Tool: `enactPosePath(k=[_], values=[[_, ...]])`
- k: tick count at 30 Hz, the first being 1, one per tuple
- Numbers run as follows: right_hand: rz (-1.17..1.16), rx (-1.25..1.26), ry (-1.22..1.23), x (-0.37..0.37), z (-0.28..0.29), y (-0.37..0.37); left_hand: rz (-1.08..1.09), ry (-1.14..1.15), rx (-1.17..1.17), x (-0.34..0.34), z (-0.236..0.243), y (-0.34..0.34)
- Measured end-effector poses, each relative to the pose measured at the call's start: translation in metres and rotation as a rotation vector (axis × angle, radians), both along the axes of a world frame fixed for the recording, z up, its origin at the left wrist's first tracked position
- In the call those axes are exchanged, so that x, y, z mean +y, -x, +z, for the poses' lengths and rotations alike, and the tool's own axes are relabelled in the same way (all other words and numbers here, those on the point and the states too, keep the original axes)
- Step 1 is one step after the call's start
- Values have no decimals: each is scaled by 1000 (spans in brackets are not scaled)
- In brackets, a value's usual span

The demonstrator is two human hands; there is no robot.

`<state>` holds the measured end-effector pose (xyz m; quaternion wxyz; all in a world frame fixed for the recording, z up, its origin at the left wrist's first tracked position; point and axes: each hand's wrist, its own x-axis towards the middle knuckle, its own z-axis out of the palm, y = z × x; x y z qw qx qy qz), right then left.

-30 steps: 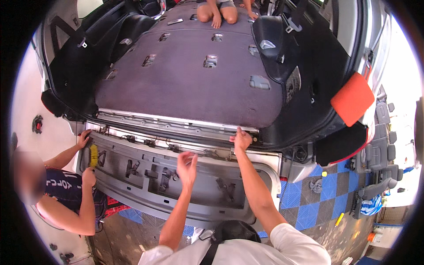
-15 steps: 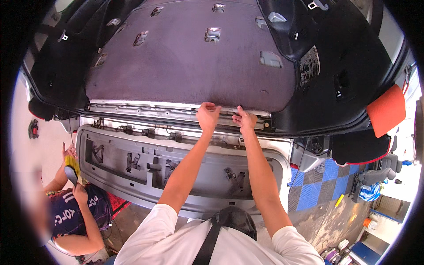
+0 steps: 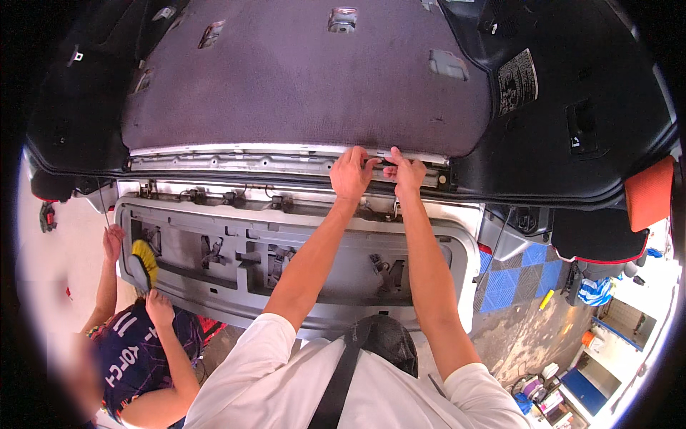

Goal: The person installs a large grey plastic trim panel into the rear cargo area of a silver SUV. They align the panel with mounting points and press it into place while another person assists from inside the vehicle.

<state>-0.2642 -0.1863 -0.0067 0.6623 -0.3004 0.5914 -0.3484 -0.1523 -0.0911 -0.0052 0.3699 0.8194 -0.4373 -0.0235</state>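
My left hand (image 3: 349,175) is at the metal sill (image 3: 243,160) along the front edge of the grey carpeted vehicle floor (image 3: 300,86), fingers closed near a small dark piece I cannot make out. Just right of it, my right hand (image 3: 407,171) is at the same sill, index finger raised against the carpet edge, other fingers curled by that dark piece; what exactly either hand grips is hidden. Below both hands lies the lowered inner tailgate panel (image 3: 332,282), with several latch fittings and recesses.
At lower left a co-worker (image 3: 143,357) holds a yellow-bristled brush (image 3: 143,263) beside the tailgate. Black side trim (image 3: 586,107) flanks the floor, with an orange pad (image 3: 647,193) at right. Blue-and-grey floor tiles (image 3: 511,282) and equipment (image 3: 532,386) are at lower right.
My left hand has risen from above the tailgate to the sill beside my right. The view has shifted, putting the person on the carpet out of sight. The co-worker's brush has moved.
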Motion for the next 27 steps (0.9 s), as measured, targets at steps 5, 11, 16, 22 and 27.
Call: enactPosePath(k=[5, 11, 16, 22, 27], values=[[77, 108, -122, -6, 16, -2, -96, 129, -296, 0, -6, -2], [181, 278, -227, -13, 16, -6, -206, 75, -351, -3, -15, -11], [289, 340, -195, -24, 32, 1, -212, 48, -362, -3, -14, -10], [674, 1025, 440, -11, 53, 22, -269, 111, -311, -6, 1, -19], [762, 1019, 1481, -19, 14, 36, -325, 119, -250, -8, -8, -30]])
